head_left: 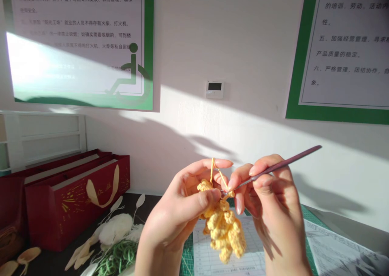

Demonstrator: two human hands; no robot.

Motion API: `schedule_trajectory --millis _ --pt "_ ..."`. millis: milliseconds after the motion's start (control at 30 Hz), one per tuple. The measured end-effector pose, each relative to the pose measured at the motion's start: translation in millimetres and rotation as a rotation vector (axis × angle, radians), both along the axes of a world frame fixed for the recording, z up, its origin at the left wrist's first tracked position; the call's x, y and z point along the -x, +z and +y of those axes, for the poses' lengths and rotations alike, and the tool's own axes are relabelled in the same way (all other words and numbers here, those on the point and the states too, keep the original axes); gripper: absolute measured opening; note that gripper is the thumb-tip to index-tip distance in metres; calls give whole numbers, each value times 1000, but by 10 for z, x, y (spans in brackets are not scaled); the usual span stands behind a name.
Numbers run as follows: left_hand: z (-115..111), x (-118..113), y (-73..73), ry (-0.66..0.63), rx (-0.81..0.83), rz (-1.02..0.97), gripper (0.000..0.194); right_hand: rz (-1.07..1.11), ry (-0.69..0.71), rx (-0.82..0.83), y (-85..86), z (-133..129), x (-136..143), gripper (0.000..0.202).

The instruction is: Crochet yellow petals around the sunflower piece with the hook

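A yellow crocheted piece point(226, 229) with bumpy, petal-like lobes hangs below my fingers. My left hand point(185, 199) pinches its upper part between thumb and fingers, and a strand of yellow yarn point(212, 170) loops over the raised index finger. In my right hand point(272, 191) is a crochet hook point(287, 162) with a dark purple handle, held like a pen. Its thin metal shaft points down and left, and the tip meets the yarn at the top edge of the piece, close to my left thumb. The fingers partly hide the stitches there.
Dark red gift bags point(79, 199) stand at the left. Before them lie white yarn point(117, 228) and green yarn point(117, 257). Printed sheets point(340, 247) and a green cutting mat point(187, 253) are below my hands. The wall behind carries posters and a thermostat point(214, 89).
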State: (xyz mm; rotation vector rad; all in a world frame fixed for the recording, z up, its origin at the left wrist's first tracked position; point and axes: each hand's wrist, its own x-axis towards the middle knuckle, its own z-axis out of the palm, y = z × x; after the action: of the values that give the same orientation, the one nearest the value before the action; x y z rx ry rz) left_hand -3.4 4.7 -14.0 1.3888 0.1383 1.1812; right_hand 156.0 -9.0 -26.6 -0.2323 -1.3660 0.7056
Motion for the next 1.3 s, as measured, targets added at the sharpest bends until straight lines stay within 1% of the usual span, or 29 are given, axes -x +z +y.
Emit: schedule_trajectory --millis 233,500,633,867,1100,1200,1300 --pt "4 1 14 -65 14 -24 38 -18 12 -53 9 -21 -22 8" --pt "-34 0 66 -122 83 -51 36 -20 19 -105 6 -2 -15 6" --pt "-51 -15 70 -159 53 -110 36 2 12 -145 9 -18 24 5" --pt "-64 -34 53 -179 55 -168 37 63 18 -182 1 -45 101 4" --pt "-153 -15 119 -169 138 -129 37 86 60 -183 33 -52 138 3" --pt "-167 -20 130 -179 128 -141 37 92 61 -189 21 -46 153 3" --pt "-145 -38 101 -193 102 -147 39 102 61 -187 2 -45 168 2"
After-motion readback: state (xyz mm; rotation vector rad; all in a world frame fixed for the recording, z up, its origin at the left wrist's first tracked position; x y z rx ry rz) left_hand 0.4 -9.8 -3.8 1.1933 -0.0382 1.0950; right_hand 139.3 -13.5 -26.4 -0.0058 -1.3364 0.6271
